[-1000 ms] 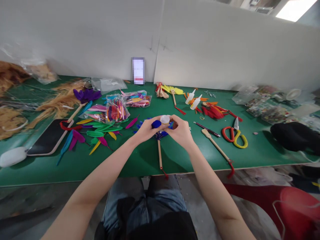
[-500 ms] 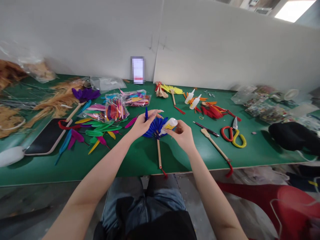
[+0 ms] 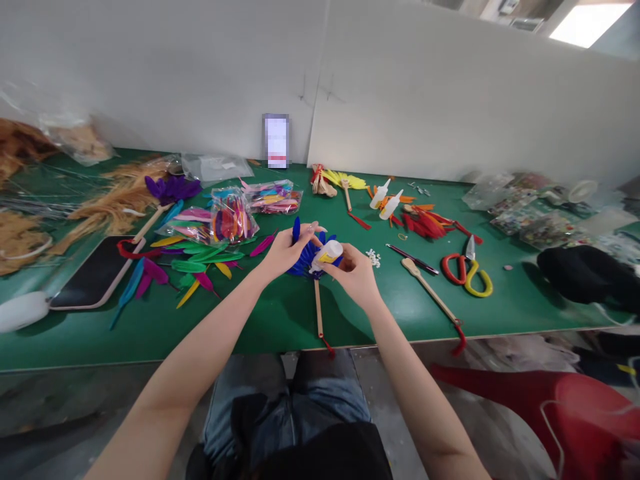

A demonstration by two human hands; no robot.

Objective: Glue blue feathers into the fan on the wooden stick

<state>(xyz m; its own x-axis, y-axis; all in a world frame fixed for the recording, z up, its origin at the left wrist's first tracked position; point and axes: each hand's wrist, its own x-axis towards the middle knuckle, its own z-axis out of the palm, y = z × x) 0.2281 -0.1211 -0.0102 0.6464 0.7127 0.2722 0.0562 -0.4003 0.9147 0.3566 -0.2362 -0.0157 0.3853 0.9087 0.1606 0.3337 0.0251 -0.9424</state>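
A blue feather fan with a wooden handle and red tassel lies on the green table before me. My left hand is over the fan's left side, with a single blue feather upright between its fingers. From the right, my right hand grips a white glue bottle with a yellow label. The bottle is tipped, its nozzle down by the base of the feathers; whether it touches them I cannot tell. Small white beads lie just beyond my right hand.
To the left are loose coloured feathers, bagged feathers, a purple feather fan and a black phone. To the right lie tweezers, a bare wooden handle and scissors. Two glue bottles stand farther back.
My right hand has shifted slightly left with the glue bottle, which tilts a little differently over the fan. White beads that it covered now show. My left hand has barely moved.
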